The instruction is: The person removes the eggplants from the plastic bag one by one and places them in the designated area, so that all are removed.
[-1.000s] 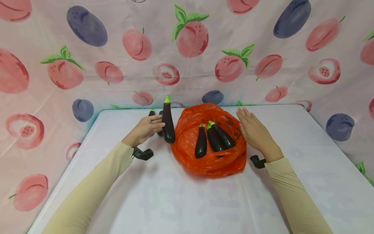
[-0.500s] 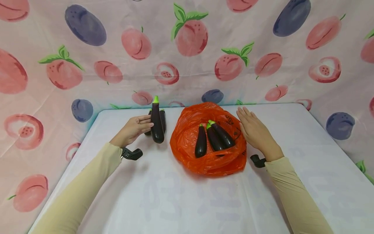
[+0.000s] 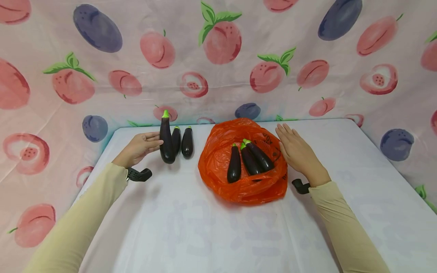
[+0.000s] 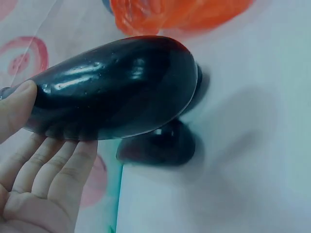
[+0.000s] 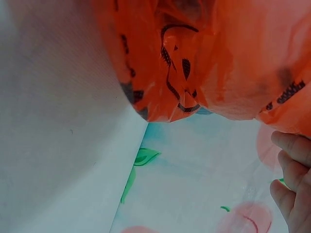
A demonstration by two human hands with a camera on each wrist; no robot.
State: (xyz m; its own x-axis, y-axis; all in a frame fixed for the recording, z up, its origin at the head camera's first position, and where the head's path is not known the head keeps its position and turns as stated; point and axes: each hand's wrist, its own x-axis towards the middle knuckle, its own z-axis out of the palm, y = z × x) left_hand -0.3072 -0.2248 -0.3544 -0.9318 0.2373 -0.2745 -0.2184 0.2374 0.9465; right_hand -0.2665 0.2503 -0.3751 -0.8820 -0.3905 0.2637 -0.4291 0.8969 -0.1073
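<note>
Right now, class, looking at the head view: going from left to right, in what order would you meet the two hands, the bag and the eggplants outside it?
Left hand → held eggplant → partly hidden eggplant → separate eggplant → red-orange bag → right hand.

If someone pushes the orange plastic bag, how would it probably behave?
The orange plastic bag would probably fold softly, since its thin walls are crumpled. It seems unlikely to roll, because it sits spread wide on the table. The three eggplants inside may slide, being glossy and rounded.
</note>
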